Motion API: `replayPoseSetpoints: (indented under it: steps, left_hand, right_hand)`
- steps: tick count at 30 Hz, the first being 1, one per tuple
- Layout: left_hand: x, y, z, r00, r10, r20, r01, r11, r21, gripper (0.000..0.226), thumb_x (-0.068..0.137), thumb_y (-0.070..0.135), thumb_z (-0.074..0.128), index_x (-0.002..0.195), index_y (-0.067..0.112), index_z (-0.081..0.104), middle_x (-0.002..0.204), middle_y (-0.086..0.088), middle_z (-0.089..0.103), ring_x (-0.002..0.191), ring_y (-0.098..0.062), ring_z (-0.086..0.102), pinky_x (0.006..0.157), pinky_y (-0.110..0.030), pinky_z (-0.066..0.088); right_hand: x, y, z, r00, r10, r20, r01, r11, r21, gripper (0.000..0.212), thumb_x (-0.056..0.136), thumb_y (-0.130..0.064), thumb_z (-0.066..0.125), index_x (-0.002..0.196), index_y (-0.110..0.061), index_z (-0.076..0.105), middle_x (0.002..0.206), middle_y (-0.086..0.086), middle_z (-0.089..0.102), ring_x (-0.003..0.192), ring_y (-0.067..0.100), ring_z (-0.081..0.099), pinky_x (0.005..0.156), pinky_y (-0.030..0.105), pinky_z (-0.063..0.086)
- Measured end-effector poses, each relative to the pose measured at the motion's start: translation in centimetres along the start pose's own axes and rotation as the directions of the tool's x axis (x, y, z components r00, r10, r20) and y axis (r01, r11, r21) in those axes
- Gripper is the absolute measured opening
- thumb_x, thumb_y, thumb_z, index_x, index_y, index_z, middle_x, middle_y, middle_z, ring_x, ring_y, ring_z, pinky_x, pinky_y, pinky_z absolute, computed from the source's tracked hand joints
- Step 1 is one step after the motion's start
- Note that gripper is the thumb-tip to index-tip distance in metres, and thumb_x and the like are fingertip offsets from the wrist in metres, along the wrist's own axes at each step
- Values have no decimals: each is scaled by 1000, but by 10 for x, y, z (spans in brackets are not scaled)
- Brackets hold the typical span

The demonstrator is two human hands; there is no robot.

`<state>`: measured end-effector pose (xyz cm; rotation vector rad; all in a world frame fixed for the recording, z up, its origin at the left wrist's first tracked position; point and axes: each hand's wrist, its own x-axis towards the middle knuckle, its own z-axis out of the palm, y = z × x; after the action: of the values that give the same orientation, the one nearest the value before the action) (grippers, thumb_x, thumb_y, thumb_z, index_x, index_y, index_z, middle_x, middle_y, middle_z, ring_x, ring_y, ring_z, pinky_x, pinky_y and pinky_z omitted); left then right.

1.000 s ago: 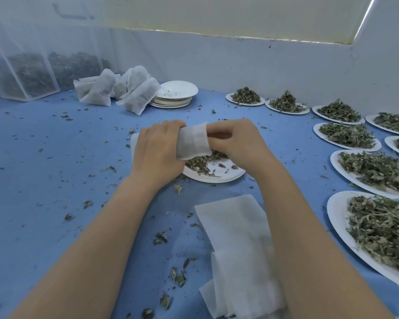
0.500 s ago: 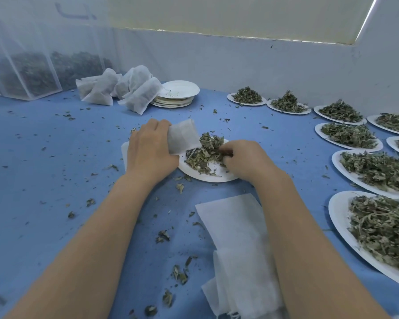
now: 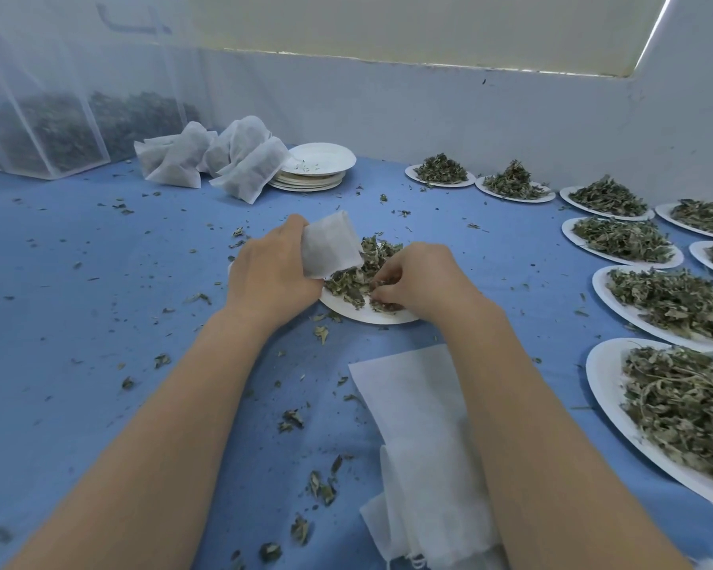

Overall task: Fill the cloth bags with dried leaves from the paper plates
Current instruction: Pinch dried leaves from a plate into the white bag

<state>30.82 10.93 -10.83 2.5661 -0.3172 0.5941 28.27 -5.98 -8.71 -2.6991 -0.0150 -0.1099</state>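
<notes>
While left hand (image 3: pixel 270 277) grips cloth bag (image 3: pixel 331 250), crinkled leaves (image 3: pixel 359 277)

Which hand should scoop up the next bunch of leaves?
The right hand: its fingers already pinch the dried green leaves on the round white paper plate. The left hand is busy gripping the small white cloth bag.

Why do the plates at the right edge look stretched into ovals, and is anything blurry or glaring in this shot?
Head view: the wide-angle lens stretches the edge plates and bends the wall line. Light is soft and even, with faint shadows under the left hand and right hand. A bright strip glares at the window edge. The leaves on the nearest right plate look slightly smeared.
</notes>
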Motion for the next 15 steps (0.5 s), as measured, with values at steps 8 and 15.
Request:
replayPoseSetpoints:
  steps: [8,15]
  left_hand:
    - [-2,0,-3,998,65,-20,-64,997,41,39,73,12,65,110,11,52,89,-5,58,74,-21,39,66,-29,26]
    - [-6,12,-2,991,134,-28,-134,991,-11,43,70,21,71,110,14,57,92,-3,62,78,-24,50,68,-28,26]
  right_hand:
    - [-5,6,-22,975,-2,-223,89,919,383,12,80,-16,72,89,-21,75,67,-15,63,71,5,62,57,2,41]
    - [-5,-14,-15,968,-151,-199,199,946,256,17,77,-5,65,87,-16,75,68,-1,63,65,12,55,50,10,40]
